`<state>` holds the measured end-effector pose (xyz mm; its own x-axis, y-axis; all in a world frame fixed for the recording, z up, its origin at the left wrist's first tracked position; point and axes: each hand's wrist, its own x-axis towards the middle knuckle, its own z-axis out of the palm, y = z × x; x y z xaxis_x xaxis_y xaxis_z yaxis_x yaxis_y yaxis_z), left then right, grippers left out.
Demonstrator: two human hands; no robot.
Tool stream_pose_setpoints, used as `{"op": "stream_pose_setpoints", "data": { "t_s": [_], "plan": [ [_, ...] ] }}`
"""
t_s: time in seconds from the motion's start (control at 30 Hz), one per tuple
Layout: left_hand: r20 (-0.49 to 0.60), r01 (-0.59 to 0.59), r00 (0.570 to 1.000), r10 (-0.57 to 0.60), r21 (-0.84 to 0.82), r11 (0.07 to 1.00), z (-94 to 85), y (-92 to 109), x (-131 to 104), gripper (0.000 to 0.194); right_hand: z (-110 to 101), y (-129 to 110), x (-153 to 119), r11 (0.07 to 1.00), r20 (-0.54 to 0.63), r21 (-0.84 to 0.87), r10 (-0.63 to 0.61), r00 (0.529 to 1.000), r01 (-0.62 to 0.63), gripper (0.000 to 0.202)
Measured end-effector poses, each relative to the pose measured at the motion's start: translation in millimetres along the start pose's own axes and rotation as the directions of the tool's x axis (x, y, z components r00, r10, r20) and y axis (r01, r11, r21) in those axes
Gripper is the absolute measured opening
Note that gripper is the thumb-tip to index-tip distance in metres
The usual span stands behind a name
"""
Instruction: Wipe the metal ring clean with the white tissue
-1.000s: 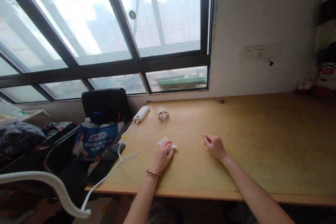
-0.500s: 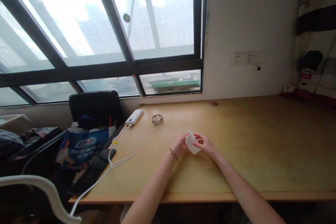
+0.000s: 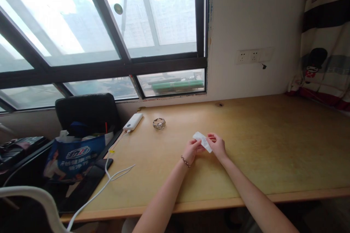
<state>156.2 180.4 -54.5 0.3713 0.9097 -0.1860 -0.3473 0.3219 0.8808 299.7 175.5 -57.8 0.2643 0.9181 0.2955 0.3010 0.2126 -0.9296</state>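
Note:
A small white piece of paper or tissue [image 3: 203, 141] is held between both hands above the wooden table [image 3: 262, 145]. My left hand [image 3: 192, 150], with a beaded bracelet at its wrist, pinches the paper's left part with the thumb on top. My right hand [image 3: 217, 145] grips the paper's right part with thumb and fingers. Farther back and to the left, a silvery ring-shaped bracelet [image 3: 159, 123] rests on the table, touched by neither hand.
A white power bank [image 3: 133, 122] with a white cable [image 3: 111, 177] lies along the table's left edge, near a dark flat object [image 3: 89, 185]. Beyond that edge are a blue bag [image 3: 78, 158] and a black chair [image 3: 87, 111]. A white curved bar [image 3: 35, 193] is at lower left.
The paper has turned from hanging upright to a flatter, narrower strip slanting down to the right. My left thumb now lies over it. The whole view has shifted slightly.

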Motion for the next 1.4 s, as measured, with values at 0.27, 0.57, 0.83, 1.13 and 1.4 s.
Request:
{"op": "stream_pose_setpoints", "data": {
  "t_s": [0.27,0.57,0.83,1.13,1.4],
  "plan": [
    [-0.078,-0.093,0.992,0.104,0.127,0.988,2.4,3.9,0.2,0.036,0.0,-30.0,-16.9,0.950,0.279,-0.060,-0.279,0.919,0.306,0.021],
    [-0.146,-0.104,0.979,0.146,0.261,0.960,-0.5,3.7,5.6,0.033,-2.2,-23.3,-12.7,0.988,0.229,-0.028,-0.144,0.963,0.154,0.030],
    [-0.119,-0.134,0.978,0.171,0.273,0.953,-2.6,6.9,4.7,0.032,0.0,-21.8,-12.2,0.989,0.312,0.124,-0.112,0.943,0.076,0.029],
    [-0.069,-0.169,0.979,0.190,0.233,0.957,-3.0,10.6,3.3,0.029,-4.4,-24.1,-8.9,0.972,0.389,0.234,-0.068,0.918,-0.027,0.032],
    [-0.054,-0.160,0.983,0.177,0.230,0.960,-4.7,10.0,4.5,0.035,0.5,-13.6,-7.1,0.939,0.419,0.285,0.060,0.906,-0.194,0.033]
  ]
}}
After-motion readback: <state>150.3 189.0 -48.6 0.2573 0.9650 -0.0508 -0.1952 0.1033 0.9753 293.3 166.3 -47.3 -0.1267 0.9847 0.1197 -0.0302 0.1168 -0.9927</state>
